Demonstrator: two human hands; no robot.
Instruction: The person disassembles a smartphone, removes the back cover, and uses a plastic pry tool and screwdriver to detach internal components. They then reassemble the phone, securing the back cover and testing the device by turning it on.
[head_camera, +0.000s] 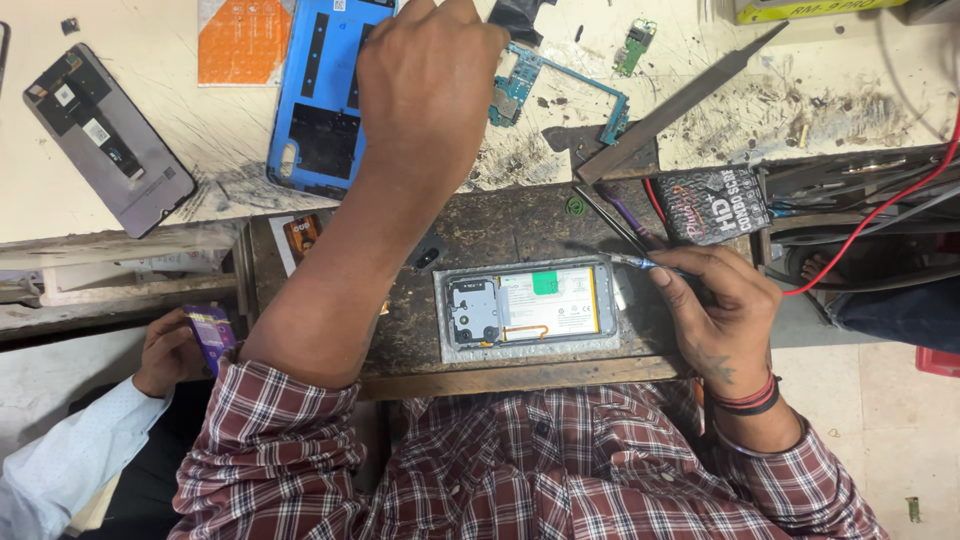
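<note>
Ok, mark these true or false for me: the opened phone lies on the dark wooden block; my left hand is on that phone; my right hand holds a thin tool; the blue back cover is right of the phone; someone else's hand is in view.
1. The opened phone lies on the dark wooden block: true.
2. The left hand is on it: false, it reaches up over the bench.
3. The right hand holds a thin tool: true.
4. The blue back cover is right of it: false, upper left.
5. Another person's hand shows: true.
</note>
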